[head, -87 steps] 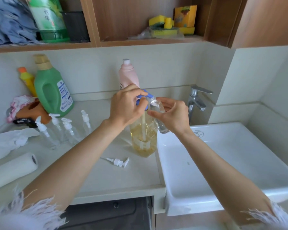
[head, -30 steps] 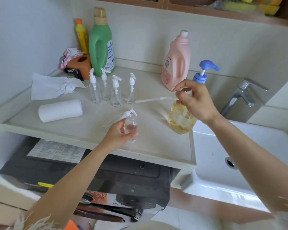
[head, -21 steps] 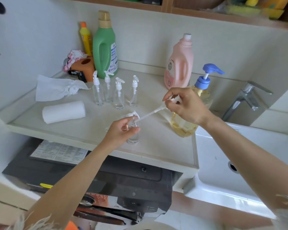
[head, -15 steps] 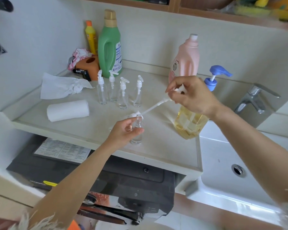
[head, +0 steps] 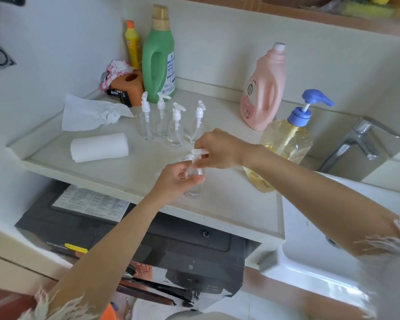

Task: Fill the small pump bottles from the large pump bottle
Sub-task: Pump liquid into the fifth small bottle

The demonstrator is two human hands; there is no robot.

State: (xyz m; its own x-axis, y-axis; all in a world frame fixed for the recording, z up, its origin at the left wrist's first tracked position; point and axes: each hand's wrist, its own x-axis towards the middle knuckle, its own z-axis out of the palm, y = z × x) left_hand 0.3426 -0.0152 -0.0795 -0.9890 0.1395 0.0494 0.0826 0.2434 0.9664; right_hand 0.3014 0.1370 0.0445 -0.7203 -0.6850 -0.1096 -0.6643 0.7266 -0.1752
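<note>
**Both hands at a small clear bottle, near the large pump bottle**

The landmark is the large clear pump bottle of yellow liquid with a blue pump head [head: 286, 139], which stands upright on the pale stone desk [head: 229, 204], at the edge nearest the white sink basin [head: 310, 239].

Left of the landmark, near the front edge of the desk, stands the small clear plastic bottle [head: 194, 188] being worked on. The left hand [head: 176, 179] holds it with fingers and thumb curled round its upper body, a narrow grip. The right hand [head: 217, 148], its forearm crossing in front of the landmark's base, pinches the small white pump head [head: 198, 153] between fingertips, directly above the neck of the held bottle; whether the head is fully seated cannot be told.

Further left and behind the hands, four small clear pump bottles with white heads [head: 171, 123] stand upright in a loose row. Just behind the landmark is a pink plastic detergent bottle with a white cap [head: 263, 88]. Well left of it, against the wall, stand a tall green detergent bottle with a tan cap [head: 158, 61] and a slim yellow bottle with an orange cap [head: 132, 42]. A white paper roll [head: 99, 146] lies on its side toward the far left of the desk, a crumpled white tissue [head: 90, 114] behind it. A chrome tap [head: 360, 139] rises to the right of the landmark.
</note>
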